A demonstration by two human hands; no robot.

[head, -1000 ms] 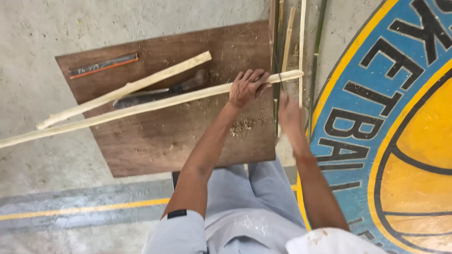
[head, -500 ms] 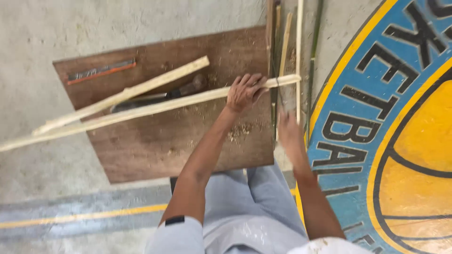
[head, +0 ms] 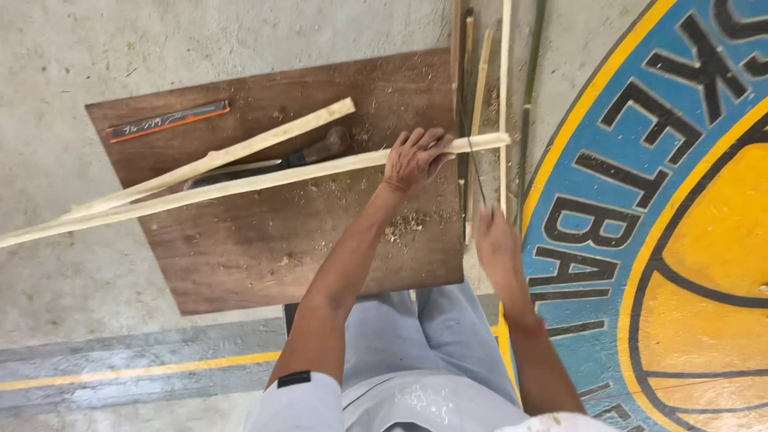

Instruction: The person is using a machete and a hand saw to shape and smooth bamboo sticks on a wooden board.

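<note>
From the head camera, a brown wooden board [head: 264, 248] lies on the concrete floor [head: 64, 80]. The left hand [head: 414, 158] is closed around a long pale bamboo strip [head: 240, 184] that runs across the board, its end just past the board's right edge. The right hand [head: 498, 240], off that same edge, grips a thin blade [head: 475, 168] set against the strip's end. A second strip [head: 216, 156] and a dark-handled knife [head: 272, 162] lie on the board behind the held one. More slats [head: 504, 72] lie beside the board's right edge, near a painted blue and yellow floor marking [head: 680, 200].
</note>
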